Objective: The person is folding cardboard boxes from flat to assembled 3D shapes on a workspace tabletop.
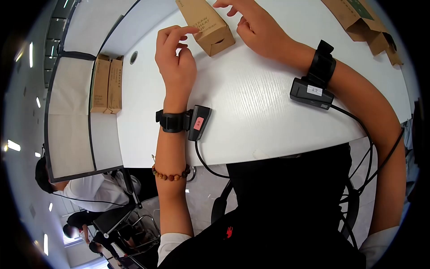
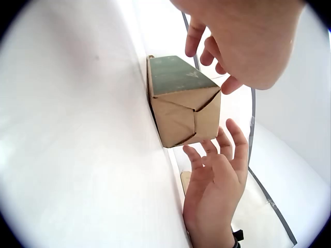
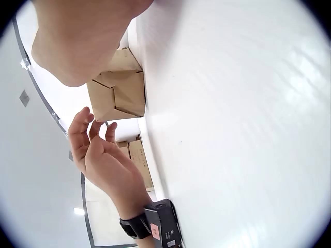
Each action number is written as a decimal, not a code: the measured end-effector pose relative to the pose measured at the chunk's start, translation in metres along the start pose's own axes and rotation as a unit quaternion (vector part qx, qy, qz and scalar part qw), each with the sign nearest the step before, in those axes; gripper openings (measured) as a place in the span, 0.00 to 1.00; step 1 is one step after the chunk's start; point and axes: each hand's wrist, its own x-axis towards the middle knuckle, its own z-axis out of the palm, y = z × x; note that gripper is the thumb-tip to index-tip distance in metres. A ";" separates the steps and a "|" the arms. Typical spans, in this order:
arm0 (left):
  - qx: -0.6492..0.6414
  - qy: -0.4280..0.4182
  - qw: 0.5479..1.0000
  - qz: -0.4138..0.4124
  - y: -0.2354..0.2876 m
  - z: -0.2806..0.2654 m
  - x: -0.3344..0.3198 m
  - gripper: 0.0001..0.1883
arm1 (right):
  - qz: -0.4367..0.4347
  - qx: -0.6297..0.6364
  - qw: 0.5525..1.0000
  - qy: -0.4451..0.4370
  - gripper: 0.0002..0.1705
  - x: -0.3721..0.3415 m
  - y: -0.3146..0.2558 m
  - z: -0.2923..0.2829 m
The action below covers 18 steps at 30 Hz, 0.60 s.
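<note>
Filling the middle of the head view, a glossy white desk with a curved near edge (image 1: 251, 121) carries all the boxes. Along its left side stands a cream fabric partition with dark trim (image 1: 69, 94). The person at the desk wears a black garment with white sleeves (image 1: 277, 215). At the upper right lies a brown cardboard box with a green panel and open flaps (image 1: 347, 20), well apart from the hands.

The long brown cardboard box printed with straw wheat cup lettering (image 1: 218, 39) lies on the desk between the two hands, its flap-folded end towards the person; the left wrist view shows a green face on its left side. Near the partition, two slim brown cardboard boxes (image 1: 101, 83) stand side by side.

The left hand (image 1: 174, 62) is loosely open and grips nothing, its index finger reaching to the long box's left edge. The right hand (image 1: 262, 31) is also relaxed, fingers gently bent at the box's right side, with no hold on it; whether those fingertips touch it cannot be told.

Each wrist bears a black strapped camera unit (image 1: 312, 93). Smaller are the brown bead bracelet (image 1: 172, 177) on the left forearm and the round desk grommet (image 1: 134, 57).
</note>
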 end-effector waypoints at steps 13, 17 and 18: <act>0.015 0.050 0.997 -0.049 -0.002 0.001 -0.001 0.27 | -0.021 -0.088 0.996 -0.029 0.34 -0.005 0.007 0.002; 0.014 0.048 0.997 -0.058 -0.004 0.001 -0.002 0.28 | -0.010 -0.091 0.995 -0.044 0.32 -0.005 0.008 0.002; 0.011 0.046 0.997 -0.059 -0.005 0.002 -0.003 0.28 | -0.011 -0.093 0.995 -0.045 0.32 -0.005 0.008 0.002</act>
